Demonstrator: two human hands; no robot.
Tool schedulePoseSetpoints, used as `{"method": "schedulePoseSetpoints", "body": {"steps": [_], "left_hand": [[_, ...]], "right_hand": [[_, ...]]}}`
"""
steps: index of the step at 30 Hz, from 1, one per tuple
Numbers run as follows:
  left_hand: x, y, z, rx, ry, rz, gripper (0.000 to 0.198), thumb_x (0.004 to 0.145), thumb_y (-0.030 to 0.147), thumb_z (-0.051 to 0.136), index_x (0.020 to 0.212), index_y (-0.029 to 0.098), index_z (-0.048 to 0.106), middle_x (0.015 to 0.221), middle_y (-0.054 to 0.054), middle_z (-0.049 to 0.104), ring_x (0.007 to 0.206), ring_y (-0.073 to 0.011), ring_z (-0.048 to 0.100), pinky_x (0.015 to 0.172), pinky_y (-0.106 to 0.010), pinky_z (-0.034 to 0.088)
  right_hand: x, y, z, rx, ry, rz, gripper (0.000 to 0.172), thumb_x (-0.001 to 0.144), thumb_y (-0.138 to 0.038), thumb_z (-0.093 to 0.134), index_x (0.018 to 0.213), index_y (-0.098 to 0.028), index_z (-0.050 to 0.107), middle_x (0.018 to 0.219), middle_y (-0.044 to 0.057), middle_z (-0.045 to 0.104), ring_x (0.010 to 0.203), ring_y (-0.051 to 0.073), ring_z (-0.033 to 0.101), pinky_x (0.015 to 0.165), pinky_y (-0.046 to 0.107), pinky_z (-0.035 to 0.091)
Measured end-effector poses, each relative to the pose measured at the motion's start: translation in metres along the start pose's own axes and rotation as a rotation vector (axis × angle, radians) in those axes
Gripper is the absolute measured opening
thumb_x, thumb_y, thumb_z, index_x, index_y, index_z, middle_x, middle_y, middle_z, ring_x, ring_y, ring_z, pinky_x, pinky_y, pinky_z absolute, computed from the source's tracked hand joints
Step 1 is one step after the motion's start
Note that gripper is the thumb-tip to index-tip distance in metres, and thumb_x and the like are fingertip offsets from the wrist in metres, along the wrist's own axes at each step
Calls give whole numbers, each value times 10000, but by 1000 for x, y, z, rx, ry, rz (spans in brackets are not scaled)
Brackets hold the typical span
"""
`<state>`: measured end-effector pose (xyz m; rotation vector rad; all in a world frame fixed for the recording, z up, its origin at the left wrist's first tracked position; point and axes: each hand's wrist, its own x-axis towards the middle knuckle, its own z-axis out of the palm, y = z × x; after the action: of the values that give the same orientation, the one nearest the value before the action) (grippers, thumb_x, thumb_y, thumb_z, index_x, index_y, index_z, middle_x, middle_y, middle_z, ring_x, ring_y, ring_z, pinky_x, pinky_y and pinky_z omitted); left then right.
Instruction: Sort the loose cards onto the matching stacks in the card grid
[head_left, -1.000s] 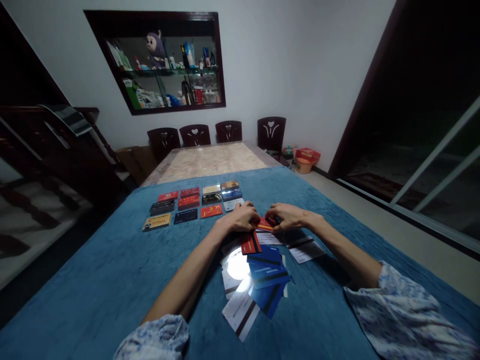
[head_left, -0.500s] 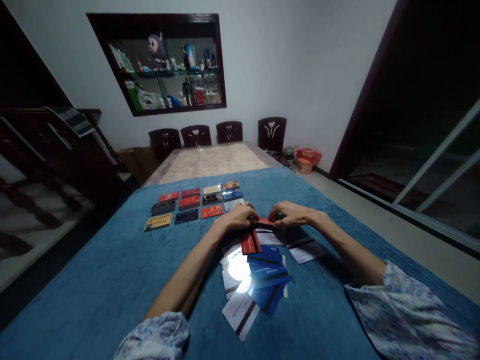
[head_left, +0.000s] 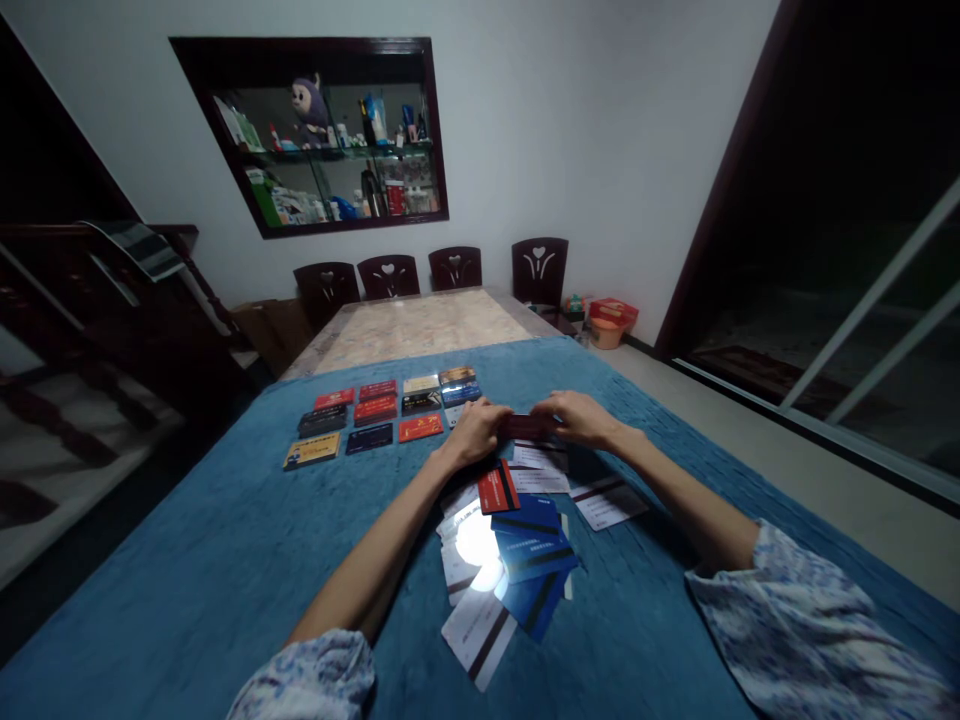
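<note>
Between my hands is a small stack of dark red cards (head_left: 527,427), lifted and tilted up at the head of a loose spread. My left hand (head_left: 478,430) pinches its left end, and my right hand (head_left: 577,416) pinches the right end. Just below lies a red card (head_left: 498,488) with a black stripe. Several blue cards (head_left: 534,556) overlap nearer to me, beside white cards (head_left: 480,632), some washed out by glare. Another white card (head_left: 607,502) lies under my right wrist. Sorted card stacks (head_left: 376,410) stand in rows to the left of my left hand.
A blue cloth (head_left: 225,560) covers the near part of the table, whose bare marble-like top (head_left: 442,318) shows beyond. Dark chairs (head_left: 540,268) line the far side. A wall cabinet (head_left: 439,130) holds a plush toy and bottles. An orange tub (head_left: 606,333) stands on the floor at right.
Both hands have risen slightly, and the held cards are tilted up so their dark red faces show. White cards beneath are more exposed. The camera view has shifted a little.
</note>
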<state>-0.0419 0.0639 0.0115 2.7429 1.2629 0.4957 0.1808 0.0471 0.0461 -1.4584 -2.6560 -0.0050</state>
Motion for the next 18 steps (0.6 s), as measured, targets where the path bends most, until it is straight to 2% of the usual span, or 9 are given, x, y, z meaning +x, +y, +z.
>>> {"method": "schedulePoseSetpoints", "body": {"steps": [4, 7, 15, 18], "left_hand": [[-1, 1, 2, 31, 30, -46, 488, 854, 77, 479, 1314, 230, 539, 1110, -80, 666, 1080, -243, 560, 942, -381, 403], [-3, 4, 1, 72, 14, -79, 462, 859, 93, 483, 1295, 240, 524, 1082, -74, 669, 1054, -249, 573, 927, -374, 409], [-5, 12, 1, 171, -52, -104, 410, 893, 150, 446, 1299, 212, 460, 1115, -108, 679, 1051, -284, 582, 908, -408, 405], [-6, 14, 2, 167, -54, -130, 423, 879, 144, 455, 1297, 211, 457, 1144, -112, 674, 1077, -288, 575, 918, -420, 398]], "right_hand": [[3, 0, 11, -17, 48, 62, 386, 903, -173, 482, 1259, -237, 615, 1104, 104, 705, 971, 214, 638, 763, 257, 404], [3, 0, 19, -39, 62, 103, 386, 923, -202, 471, 1295, -237, 566, 1130, 97, 704, 977, 216, 646, 743, 259, 399], [3, -4, 25, -46, 41, 131, 399, 945, -267, 431, 1331, -236, 529, 1129, 104, 722, 944, 236, 673, 695, 277, 391], [5, -4, 27, -38, 32, 115, 423, 926, -273, 462, 1340, -205, 518, 1150, 125, 706, 981, 247, 656, 725, 285, 399]]}}
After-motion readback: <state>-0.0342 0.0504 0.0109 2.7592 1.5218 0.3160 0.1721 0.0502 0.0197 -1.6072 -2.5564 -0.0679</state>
